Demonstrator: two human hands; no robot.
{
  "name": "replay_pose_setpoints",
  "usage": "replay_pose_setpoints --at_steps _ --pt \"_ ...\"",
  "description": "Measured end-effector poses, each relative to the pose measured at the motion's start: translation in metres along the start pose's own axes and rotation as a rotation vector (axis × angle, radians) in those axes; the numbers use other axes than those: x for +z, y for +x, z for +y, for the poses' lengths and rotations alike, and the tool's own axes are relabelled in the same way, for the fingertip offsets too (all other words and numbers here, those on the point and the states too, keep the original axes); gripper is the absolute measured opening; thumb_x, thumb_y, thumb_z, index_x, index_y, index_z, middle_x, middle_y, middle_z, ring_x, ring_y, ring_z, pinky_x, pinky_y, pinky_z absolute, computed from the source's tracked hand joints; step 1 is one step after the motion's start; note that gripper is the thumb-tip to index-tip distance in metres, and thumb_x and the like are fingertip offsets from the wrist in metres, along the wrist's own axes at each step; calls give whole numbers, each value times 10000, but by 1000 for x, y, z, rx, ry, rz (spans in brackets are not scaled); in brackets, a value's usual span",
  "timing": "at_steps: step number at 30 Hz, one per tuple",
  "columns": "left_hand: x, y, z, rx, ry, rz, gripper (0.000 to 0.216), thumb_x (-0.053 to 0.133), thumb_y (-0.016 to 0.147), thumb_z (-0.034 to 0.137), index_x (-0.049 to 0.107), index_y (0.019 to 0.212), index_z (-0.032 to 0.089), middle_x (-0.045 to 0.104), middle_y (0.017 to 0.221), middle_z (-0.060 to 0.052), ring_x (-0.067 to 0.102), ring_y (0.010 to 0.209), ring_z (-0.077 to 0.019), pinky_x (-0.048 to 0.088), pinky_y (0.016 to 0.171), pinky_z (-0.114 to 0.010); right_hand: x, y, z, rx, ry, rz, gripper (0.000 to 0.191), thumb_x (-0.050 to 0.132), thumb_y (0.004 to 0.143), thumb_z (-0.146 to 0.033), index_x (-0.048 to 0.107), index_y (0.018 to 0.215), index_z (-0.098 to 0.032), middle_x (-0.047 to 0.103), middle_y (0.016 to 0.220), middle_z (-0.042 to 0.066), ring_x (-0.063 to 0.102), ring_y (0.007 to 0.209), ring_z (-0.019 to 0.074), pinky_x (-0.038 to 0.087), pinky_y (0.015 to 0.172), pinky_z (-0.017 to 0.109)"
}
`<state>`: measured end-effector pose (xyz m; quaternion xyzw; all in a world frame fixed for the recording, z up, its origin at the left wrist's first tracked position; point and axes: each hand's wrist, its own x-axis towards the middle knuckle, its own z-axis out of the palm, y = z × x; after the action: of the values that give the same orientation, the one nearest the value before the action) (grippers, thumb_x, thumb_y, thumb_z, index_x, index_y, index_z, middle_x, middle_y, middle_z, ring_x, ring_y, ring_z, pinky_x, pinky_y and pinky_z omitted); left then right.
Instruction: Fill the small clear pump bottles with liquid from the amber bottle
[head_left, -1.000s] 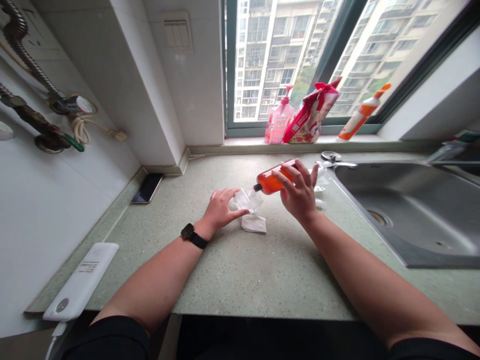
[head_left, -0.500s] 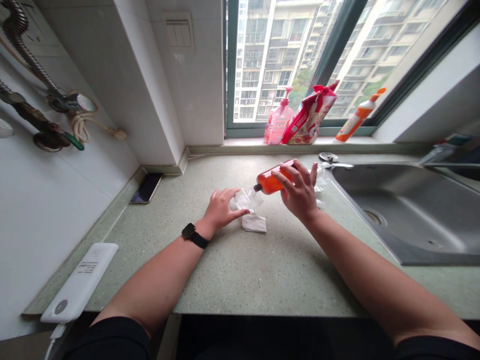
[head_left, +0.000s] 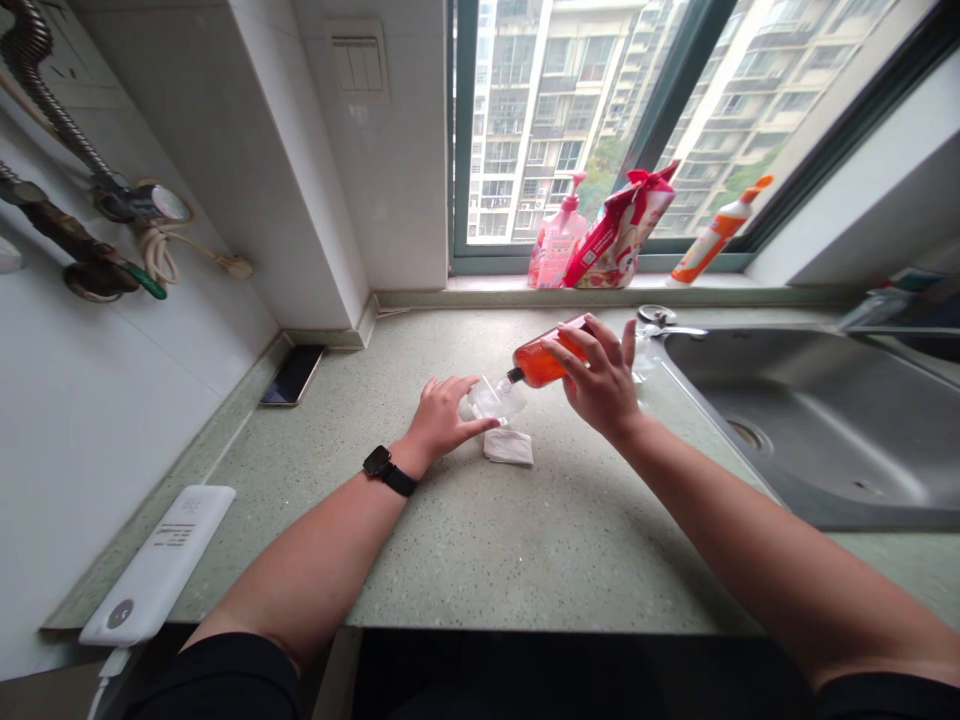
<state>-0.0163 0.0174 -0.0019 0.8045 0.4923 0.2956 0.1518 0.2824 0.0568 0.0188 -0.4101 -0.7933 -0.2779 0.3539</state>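
"What did the right hand point(head_left: 604, 385) have?"

"Its fingers held an orange-red bottle point(head_left: 538, 362), tilted, its dark neck pointing left and down at a clear container point(head_left: 495, 402)."

"Touching it?"

"I couldn't tell."

"And the left hand point(head_left: 441, 420)?"

"Its fingers and thumb curved around the container's left side, over the middle of the counter point(head_left: 465, 560). A folded white tissue point(head_left: 510, 448) lay just on the near side; the sink point(head_left: 840, 410) was to the right."

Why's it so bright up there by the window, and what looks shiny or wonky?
Head view: daylight comes through the window, so outside looks pale; head view: the steel sink gleams, and the red-orange bottle in the right hand shows pale highlights; head view: the orange-capped bottle leans outward, perhaps from lens stretch.
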Motion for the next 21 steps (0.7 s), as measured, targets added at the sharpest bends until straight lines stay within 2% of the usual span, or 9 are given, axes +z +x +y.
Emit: replay_pose_setpoints --at_steps 10,21 --pt "0 0 0 -4 -15 2 724 825 885 639 619 1453 240 746 1363 -109 678 1308 -328 291 1319 -619 0 0 0 -12 -9 10 903 639 917 -47 376 1649 -504 613 1553 26 471 1537 352 166 1323 781" --pt "-1 0 0 3 0 1 721 798 894 670 618 1462 264 743 1363 -106 677 1316 -340 315 1306 -633 0 1 1 -2 0 -4 905 634 939 -57 358 1655 -537 617 1556 15 504 1514 351 176 1328 772"
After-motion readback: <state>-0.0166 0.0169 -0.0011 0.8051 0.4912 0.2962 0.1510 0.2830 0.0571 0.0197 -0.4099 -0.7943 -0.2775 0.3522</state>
